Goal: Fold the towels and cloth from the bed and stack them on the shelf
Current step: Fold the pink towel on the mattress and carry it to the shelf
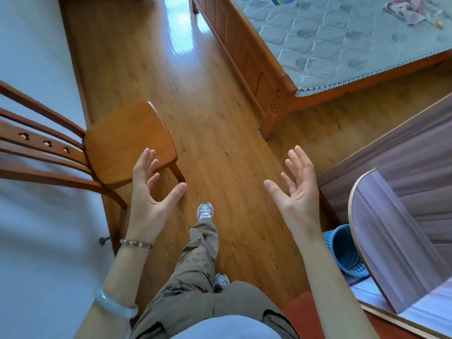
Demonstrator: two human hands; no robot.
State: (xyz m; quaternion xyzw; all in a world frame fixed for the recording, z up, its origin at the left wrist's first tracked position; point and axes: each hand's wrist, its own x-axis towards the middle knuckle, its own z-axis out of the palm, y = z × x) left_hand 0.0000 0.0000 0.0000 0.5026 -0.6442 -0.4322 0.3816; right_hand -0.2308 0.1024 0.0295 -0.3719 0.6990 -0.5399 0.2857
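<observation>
Nearest, patterned trousers (195,272) and a forward shoe (205,211) sit between two empty hands. The left hand (149,192) is spread, fingers curved, in front of a wooden chair (129,143). The right hand (297,189) is open, palm up. Far beyond the right hand, a crumpled cloth (411,11) lies on the bed (330,40).
</observation>
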